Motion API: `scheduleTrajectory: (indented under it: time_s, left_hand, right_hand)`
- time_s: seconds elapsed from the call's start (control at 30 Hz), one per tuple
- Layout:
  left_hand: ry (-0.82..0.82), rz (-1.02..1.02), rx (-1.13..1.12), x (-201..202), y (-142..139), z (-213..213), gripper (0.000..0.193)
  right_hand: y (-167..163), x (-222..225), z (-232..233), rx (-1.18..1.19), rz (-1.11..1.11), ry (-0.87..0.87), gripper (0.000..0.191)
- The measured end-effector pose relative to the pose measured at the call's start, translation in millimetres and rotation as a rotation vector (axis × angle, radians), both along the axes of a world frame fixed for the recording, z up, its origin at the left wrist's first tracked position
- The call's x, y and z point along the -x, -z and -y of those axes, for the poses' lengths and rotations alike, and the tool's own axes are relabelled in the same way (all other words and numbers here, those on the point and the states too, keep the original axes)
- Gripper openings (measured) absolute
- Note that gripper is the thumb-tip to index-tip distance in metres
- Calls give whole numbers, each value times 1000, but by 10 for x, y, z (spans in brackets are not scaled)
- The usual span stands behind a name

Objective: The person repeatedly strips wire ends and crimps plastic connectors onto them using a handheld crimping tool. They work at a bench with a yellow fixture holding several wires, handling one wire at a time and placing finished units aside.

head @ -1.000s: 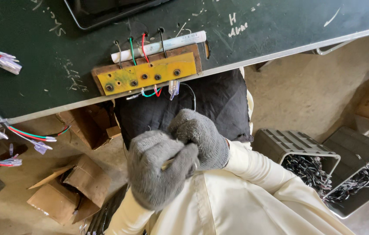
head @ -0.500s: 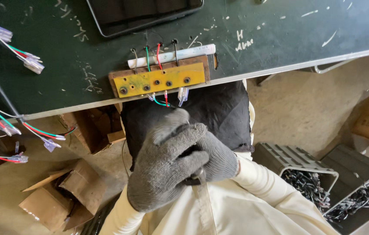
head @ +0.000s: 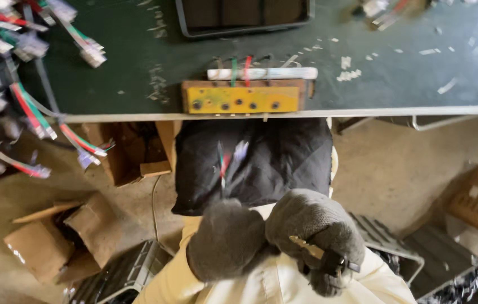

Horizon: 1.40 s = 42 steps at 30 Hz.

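Both gloved hands were bunched low near the person's chest: the left hand (head: 225,239) was pinching a little bundle of coloured wires (head: 229,163), and the right hand (head: 315,236) was curled around a small brass-coloured tool (head: 306,246). The wires ran straight up and away from the left fist over the black lap cloth (head: 284,157). They pointed toward the yellow fixture block (head: 243,98) at the edge of the green table (head: 137,84), well apart from either hand.
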<state>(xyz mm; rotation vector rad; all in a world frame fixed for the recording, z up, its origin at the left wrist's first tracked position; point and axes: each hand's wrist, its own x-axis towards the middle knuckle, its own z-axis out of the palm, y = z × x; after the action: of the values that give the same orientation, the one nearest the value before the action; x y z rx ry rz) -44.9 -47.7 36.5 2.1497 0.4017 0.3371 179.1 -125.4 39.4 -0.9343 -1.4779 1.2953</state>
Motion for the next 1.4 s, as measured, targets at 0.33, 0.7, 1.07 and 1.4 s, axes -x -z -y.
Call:
scheduleTrajectory:
  time_s: [0.33, 0.7, 1.07, 1.4]
  left_hand:
    - [-1019, -547, -150, 1040, 643, 444, 17]
    - [-1017, -516, -136, 1042, 995, 56, 49]
    - [-1009, -104, -415, 549, -119, -951, 11]
    - [-1327, -901, -389, 218, -88, -2921, 34]
  right_hand:
    - [-235, 452, -474, -32, 392, 233, 61]
    - [-132, 403, -376, -54, 550, 278, 53]
    - [-139, 333, -576, -127, 576, 88, 54]
    - [-42, 330, -301, -259, 614, 269, 41]
